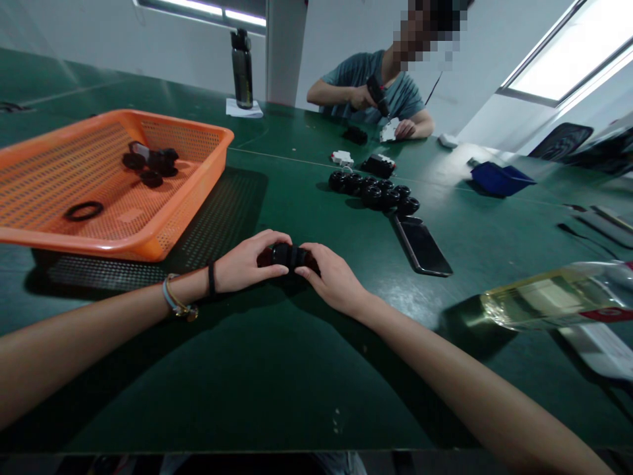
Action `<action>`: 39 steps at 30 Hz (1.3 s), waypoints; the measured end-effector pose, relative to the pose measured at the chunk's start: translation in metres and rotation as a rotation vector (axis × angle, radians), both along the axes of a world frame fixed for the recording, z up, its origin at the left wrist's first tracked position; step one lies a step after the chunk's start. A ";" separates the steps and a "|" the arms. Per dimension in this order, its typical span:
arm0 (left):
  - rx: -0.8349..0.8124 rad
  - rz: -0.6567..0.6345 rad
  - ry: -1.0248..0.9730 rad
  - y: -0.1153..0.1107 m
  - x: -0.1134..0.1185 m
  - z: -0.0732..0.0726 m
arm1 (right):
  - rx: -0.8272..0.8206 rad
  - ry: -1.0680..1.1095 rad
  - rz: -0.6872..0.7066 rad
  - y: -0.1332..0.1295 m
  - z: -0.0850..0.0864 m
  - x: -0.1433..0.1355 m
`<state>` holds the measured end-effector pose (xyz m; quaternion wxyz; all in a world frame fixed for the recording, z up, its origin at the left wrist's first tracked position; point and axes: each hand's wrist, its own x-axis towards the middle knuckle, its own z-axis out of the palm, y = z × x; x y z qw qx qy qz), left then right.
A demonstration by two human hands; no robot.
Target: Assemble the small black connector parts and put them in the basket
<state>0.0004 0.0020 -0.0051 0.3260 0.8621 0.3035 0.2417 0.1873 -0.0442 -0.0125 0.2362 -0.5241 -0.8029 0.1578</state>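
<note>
Both hands meet over the green table (277, 369) around a black round part (283, 254). My left hand (252, 262) grips its left end between thumb and fingers, and my right hand (332, 276) holds the right end the same way. Whether it is one piece or two pressed together is hard to tell. Beyond my hands, to the right, several similar black round parts (372, 192) stand in a cluster. An orange basket (217, 153) at the left contains a few black parts (151, 161) and a black ring (84, 211).
A phone (424, 245) lies right of my hands, with a clear bottle (554, 295) nearer the right edge. Farther back are a blue bin (500, 179), a dark bottle (242, 71) on paper, and a person (366, 82) holding a power tool (378, 95) and a white part.
</note>
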 end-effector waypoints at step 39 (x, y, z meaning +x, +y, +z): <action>-0.008 -0.004 0.006 0.000 0.000 0.000 | 0.039 0.040 0.000 -0.001 0.001 0.000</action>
